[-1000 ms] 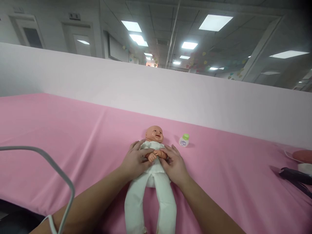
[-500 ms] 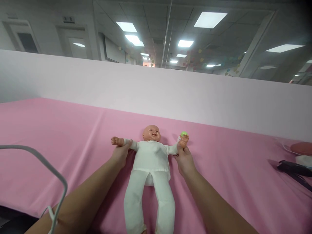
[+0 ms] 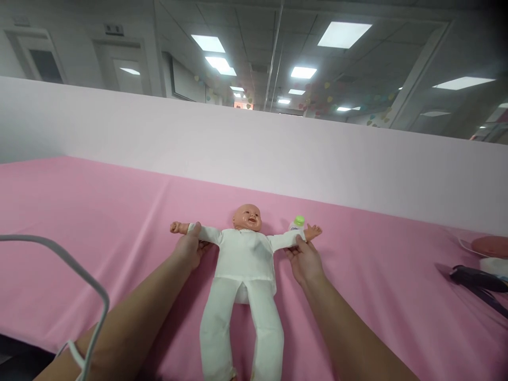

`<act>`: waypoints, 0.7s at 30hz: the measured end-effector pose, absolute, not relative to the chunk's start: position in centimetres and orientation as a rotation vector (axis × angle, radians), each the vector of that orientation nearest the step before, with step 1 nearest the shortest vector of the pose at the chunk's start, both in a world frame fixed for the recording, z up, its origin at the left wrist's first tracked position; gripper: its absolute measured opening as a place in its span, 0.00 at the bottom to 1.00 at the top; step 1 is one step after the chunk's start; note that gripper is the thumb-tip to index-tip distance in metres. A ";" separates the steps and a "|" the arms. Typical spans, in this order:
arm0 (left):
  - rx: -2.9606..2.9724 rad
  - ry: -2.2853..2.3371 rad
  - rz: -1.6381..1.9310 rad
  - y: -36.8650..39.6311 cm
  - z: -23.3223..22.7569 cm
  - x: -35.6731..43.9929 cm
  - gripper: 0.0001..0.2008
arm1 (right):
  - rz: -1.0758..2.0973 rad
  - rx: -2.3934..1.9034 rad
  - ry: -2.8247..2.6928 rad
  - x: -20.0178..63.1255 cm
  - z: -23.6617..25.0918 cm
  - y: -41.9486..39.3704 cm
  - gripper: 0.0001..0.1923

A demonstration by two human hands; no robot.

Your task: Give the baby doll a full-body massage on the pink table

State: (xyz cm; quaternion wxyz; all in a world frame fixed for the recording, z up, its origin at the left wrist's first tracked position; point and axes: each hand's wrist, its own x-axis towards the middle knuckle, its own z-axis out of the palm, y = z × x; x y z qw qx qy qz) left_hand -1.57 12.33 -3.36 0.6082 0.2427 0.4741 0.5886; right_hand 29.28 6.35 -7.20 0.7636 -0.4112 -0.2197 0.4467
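A baby doll (image 3: 245, 259) in a white top and white trousers lies on its back on the pink sheet (image 3: 369, 286), both arms stretched out sideways. My left hand (image 3: 189, 247) is closed round the doll's forearm at the left of the view, thumb on top of the sleeve. My right hand (image 3: 306, 259) grips the other forearm near the wrist, its fingers passing underneath. The doll's two bare plastic hands stick out beyond my grip. Just behind the right-hand sleeve stands a small white bottle (image 3: 297, 223) with a green cap, its lower part hidden.
A low white wall (image 3: 254, 148) runs along the back, with dark glass above it. At the right edge lie a black strap-like object (image 3: 478, 278) and a clear dish (image 3: 470, 246) with something reddish. A grey cable (image 3: 85, 272) crosses the lower left.
Both of my hands have drawn the doll's arms further outward and straighter. The doll's right-hand forearm has swung down and away from the bottle, which shows more now.
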 end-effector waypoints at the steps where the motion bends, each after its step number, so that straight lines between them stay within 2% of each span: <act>1: 0.635 1.083 1.383 11.9 -3.2 -1.3 0.15 | 0.920 -0.864 -0.578 28.8 -6.9 6.1 0.24; 4: 0.994 1.029 1.442 10.2 -2.5 -0.3 0.19 | 0.787 -0.876 -0.902 27.1 -6.2 5.2 0.29; 9: 1.764 1.059 1.264 7.6 -2.7 1.0 0.19 | 0.736 -0.961 -1.329 24.7 -5.8 3.9 0.24; 14: 2.383 0.980 1.014 7.3 -3.0 0.8 0.24 | 0.531 -1.128 -1.550 23.7 -4.8 3.1 0.23; 18: 2.670 0.830 0.861 7.1 -2.4 0.4 0.30 | 0.327 -1.264 -1.725 23.5 -5.0 2.9 0.26; 21: 2.732 0.772 0.807 7.0 -2.2 0.3 0.27 | 0.204 -1.383 -1.809 23.6 -5.4 2.8 0.30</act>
